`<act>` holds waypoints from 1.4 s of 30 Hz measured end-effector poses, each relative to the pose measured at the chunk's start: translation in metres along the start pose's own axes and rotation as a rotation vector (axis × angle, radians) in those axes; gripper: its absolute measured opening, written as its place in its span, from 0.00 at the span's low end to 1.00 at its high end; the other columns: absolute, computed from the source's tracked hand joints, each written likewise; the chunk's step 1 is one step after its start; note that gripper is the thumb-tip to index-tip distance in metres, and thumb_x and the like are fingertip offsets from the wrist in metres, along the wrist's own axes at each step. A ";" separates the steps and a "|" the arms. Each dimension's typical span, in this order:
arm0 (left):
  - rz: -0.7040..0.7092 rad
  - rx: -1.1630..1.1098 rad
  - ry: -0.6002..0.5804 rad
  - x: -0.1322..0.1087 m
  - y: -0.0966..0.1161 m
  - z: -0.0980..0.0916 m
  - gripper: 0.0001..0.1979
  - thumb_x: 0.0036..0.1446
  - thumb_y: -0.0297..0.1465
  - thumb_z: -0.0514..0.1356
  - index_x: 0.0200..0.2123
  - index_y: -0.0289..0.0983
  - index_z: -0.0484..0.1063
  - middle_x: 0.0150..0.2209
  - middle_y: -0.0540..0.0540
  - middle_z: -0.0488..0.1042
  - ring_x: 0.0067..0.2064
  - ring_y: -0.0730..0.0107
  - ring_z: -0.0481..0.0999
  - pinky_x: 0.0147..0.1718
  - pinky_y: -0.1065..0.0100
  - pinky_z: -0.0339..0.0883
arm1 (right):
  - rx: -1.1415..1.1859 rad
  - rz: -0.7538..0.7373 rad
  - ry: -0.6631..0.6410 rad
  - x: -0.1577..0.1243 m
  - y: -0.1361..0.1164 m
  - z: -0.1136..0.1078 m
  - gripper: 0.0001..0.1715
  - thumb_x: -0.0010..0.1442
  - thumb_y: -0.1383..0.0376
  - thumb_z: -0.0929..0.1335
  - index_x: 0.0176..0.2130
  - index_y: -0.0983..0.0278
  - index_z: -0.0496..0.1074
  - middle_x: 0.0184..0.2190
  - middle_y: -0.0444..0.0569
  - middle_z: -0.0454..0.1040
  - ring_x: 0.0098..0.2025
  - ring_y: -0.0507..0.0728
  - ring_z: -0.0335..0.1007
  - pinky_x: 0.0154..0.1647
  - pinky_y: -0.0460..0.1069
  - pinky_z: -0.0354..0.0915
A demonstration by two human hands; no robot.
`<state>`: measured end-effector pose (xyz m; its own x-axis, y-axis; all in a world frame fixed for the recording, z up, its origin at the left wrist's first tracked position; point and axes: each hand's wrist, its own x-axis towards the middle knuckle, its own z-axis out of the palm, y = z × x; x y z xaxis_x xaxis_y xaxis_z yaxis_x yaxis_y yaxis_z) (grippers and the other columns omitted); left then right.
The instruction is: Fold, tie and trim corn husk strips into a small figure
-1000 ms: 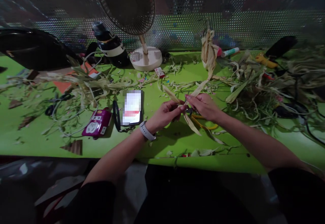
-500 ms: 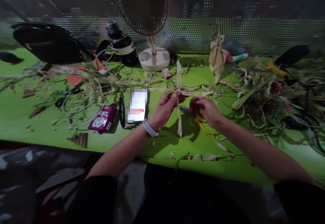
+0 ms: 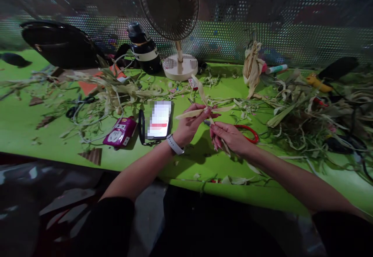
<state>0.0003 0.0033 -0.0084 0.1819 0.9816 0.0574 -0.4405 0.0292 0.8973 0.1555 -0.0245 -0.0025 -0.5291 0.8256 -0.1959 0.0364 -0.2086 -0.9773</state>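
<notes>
Pale dried corn husk strips point(image 3: 201, 90), joined in a cross shape, are held above the green table. My left hand point(image 3: 190, 124), wearing a light wristband, pinches the cross at its middle, where the strips meet. My right hand point(image 3: 229, 135) is closed around the lower strip, whose end pokes out below the fingers. Behind the right hand lies a tool with a red loop handle point(image 3: 253, 133), apparently scissors. Only the loop and a bit of its metal tip show; the hand hides the rest.
Left of my hands lie a lit phone point(image 3: 159, 120) and a purple socket block point(image 3: 120, 133) with a white cable. A fan point(image 3: 180, 65) and a black bottle point(image 3: 145, 55) stand behind. A husk bundle point(image 3: 252, 65) stands at the back; shredded husks point(image 3: 294, 121) are heaped right.
My right hand has moved left and closed on the lower strip. The cross has tilted, its top strip leaning left. A red handle now shows where a yellow one was visible.
</notes>
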 end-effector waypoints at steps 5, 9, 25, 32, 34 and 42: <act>-0.066 -0.134 0.049 0.003 0.005 -0.002 0.16 0.47 0.35 0.69 0.36 0.37 0.69 0.34 0.54 0.76 0.35 0.74 0.79 0.45 0.66 0.71 | -0.420 -0.162 0.176 -0.003 -0.003 -0.007 0.21 0.66 0.49 0.60 0.35 0.62 0.68 0.22 0.43 0.71 0.24 0.51 0.64 0.29 0.47 0.60; -0.071 -0.072 0.070 0.003 0.009 -0.002 0.20 0.45 0.32 0.70 0.42 0.38 0.69 0.33 0.54 0.74 0.35 0.78 0.75 0.44 0.69 0.69 | -0.819 -0.340 0.286 -0.005 -0.002 -0.012 0.20 0.65 0.52 0.63 0.46 0.64 0.70 0.27 0.46 0.73 0.28 0.53 0.66 0.29 0.49 0.58; 0.119 0.686 -0.229 0.000 0.007 -0.012 0.11 0.52 0.30 0.63 0.41 0.36 0.76 0.36 0.43 0.77 0.37 0.68 0.75 0.42 0.67 0.68 | -1.369 -0.696 0.265 -0.004 -0.024 -0.043 0.16 0.67 0.61 0.61 0.38 0.65 0.75 0.40 0.56 0.76 0.41 0.59 0.69 0.41 0.52 0.61; -0.110 0.381 -0.380 0.000 0.013 -0.012 0.14 0.52 0.30 0.63 0.44 0.38 0.76 0.38 0.45 0.78 0.40 0.66 0.77 0.48 0.63 0.69 | -0.800 -0.390 0.232 0.000 -0.029 -0.050 0.15 0.62 0.55 0.67 0.33 0.63 0.74 0.20 0.42 0.72 0.21 0.50 0.63 0.27 0.46 0.56; -0.173 0.253 -0.331 0.000 0.010 -0.013 0.15 0.52 0.31 0.63 0.45 0.37 0.76 0.40 0.45 0.78 0.40 0.66 0.78 0.47 0.62 0.70 | -0.739 -0.366 0.231 -0.001 -0.030 -0.049 0.16 0.60 0.53 0.68 0.31 0.63 0.73 0.19 0.41 0.71 0.20 0.50 0.62 0.26 0.46 0.56; -0.164 0.231 -0.279 0.002 0.009 -0.009 0.16 0.50 0.37 0.68 0.39 0.34 0.76 0.29 0.49 0.74 0.28 0.78 0.69 0.31 0.73 0.66 | -0.867 -0.391 0.268 0.003 -0.023 -0.051 0.18 0.61 0.52 0.67 0.35 0.64 0.74 0.25 0.47 0.76 0.29 0.55 0.71 0.32 0.48 0.62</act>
<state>-0.0113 0.0073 -0.0037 0.4793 0.8776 -0.0066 -0.1821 0.1068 0.9775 0.1967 0.0095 0.0156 -0.4309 0.8682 0.2461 0.5650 0.4722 -0.6766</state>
